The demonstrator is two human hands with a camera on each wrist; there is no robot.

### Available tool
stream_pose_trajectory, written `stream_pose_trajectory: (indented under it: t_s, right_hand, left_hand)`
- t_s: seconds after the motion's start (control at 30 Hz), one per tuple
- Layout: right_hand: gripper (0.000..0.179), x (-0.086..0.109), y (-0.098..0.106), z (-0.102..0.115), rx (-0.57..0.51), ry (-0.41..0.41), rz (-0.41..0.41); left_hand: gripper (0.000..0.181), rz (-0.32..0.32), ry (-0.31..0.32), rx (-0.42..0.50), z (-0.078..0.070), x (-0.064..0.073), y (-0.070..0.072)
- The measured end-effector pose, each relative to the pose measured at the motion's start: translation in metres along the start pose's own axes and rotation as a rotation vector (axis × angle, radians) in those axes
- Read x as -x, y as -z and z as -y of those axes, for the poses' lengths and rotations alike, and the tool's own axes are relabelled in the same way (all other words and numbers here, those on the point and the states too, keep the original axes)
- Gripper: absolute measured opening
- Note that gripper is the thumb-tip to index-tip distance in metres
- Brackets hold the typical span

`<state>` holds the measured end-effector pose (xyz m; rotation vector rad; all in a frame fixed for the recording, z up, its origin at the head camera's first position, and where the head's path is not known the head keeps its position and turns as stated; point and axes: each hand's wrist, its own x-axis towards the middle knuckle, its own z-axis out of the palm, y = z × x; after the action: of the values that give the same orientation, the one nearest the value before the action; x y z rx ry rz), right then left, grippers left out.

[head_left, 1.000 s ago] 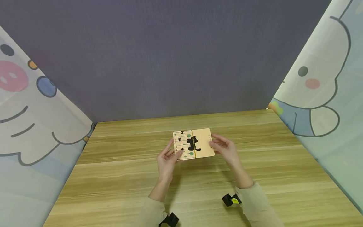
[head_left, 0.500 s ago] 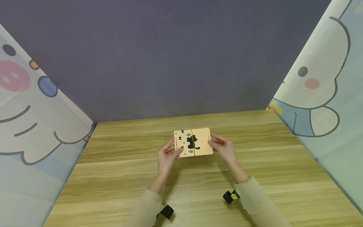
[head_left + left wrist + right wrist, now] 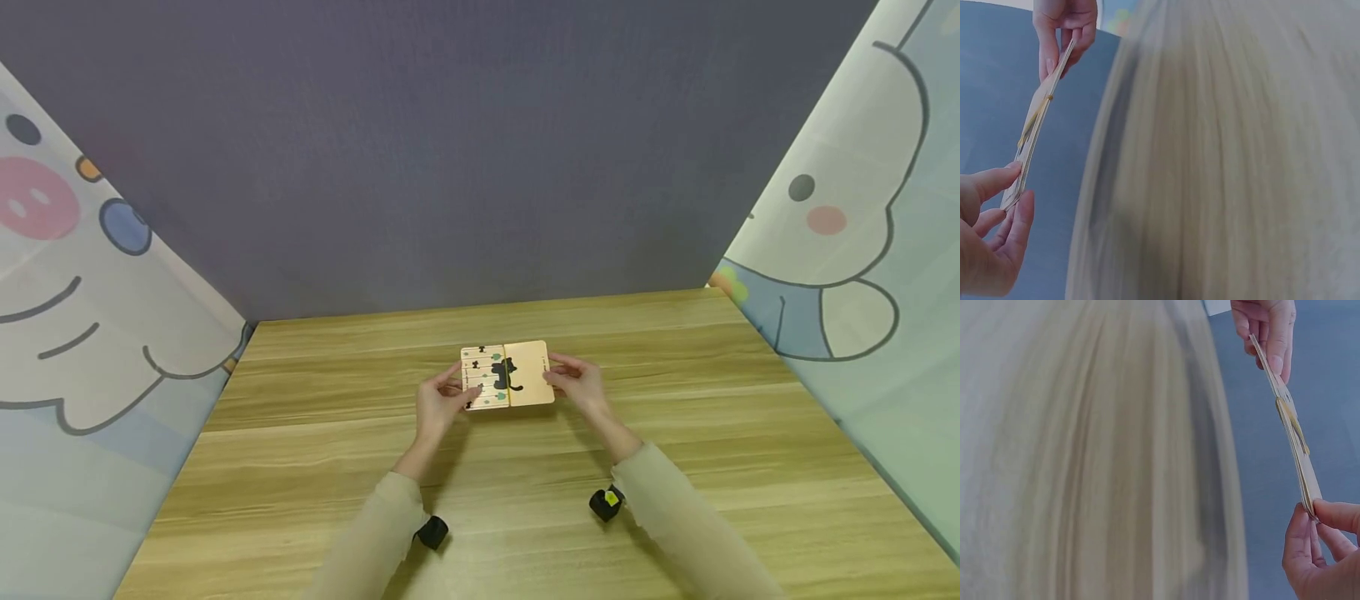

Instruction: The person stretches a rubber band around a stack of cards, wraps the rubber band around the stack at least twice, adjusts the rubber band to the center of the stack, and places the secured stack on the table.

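A thin cream notebook (image 3: 532,377), printed with a black cat, striped on its left part, is held up over the table between both hands. Round its middle runs a narrow yellow elastic band (image 3: 507,385). My left hand (image 3: 437,408) pinches the left end, thumb on the printed face and fingers behind. The right end is pinched likewise by my right hand (image 3: 585,387). Seen edge-on in the left wrist view, the notebook (image 3: 1040,97) shows several thin layers; the right wrist view also shows the band (image 3: 1295,425) across its layered edge.
The wood-grain table (image 3: 300,475) lies below the hands. A dark grey panel (image 3: 480,167) stands along its far edge, with cartoon-printed cloths (image 3: 67,333) at the sides. Each sleeve carries a black wrist camera (image 3: 432,532).
The notebook has shifted slightly left at its right end and looks a little smaller and flatter. My right hand has moved left with it; both forearms have moved forward. Both hands keep their grip.
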<state>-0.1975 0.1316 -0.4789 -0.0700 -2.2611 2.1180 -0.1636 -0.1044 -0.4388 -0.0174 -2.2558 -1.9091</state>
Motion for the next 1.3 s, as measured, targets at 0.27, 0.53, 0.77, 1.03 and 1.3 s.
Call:
stream_pose_trajectory:
  t_s: [0.27, 0.53, 0.77, 1.03, 1.3]
  right_hand:
    - [0.035, 0.013, -0.011, 0.044, 0.066, -0.089, -0.004]
    - [0.036, 0.000, -0.016, 0.030, 0.099, -0.183, -0.019]
    - [0.036, -0.006, -0.019, 0.025, 0.133, -0.214, -0.020]
    - [0.031, -0.008, -0.021, 0.023, 0.169, -0.249, -0.023]
    - [0.028, -0.005, -0.018, 0.025, 0.156, -0.278, -0.025]
  left_hand:
    - [0.053, 0.061, 0.048, -0.020, 0.013, -0.012, -0.004]
    - [0.049, 0.068, 0.093, -0.081, 0.029, -0.021, -0.005]
    - [0.051, 0.072, 0.142, -0.080, 0.038, -0.025, -0.005]
    - [0.049, 0.081, 0.234, -0.136, 0.033, -0.029, -0.006]
    - [0.041, 0.046, 0.214, -0.038, 0.038, -0.026, -0.003]
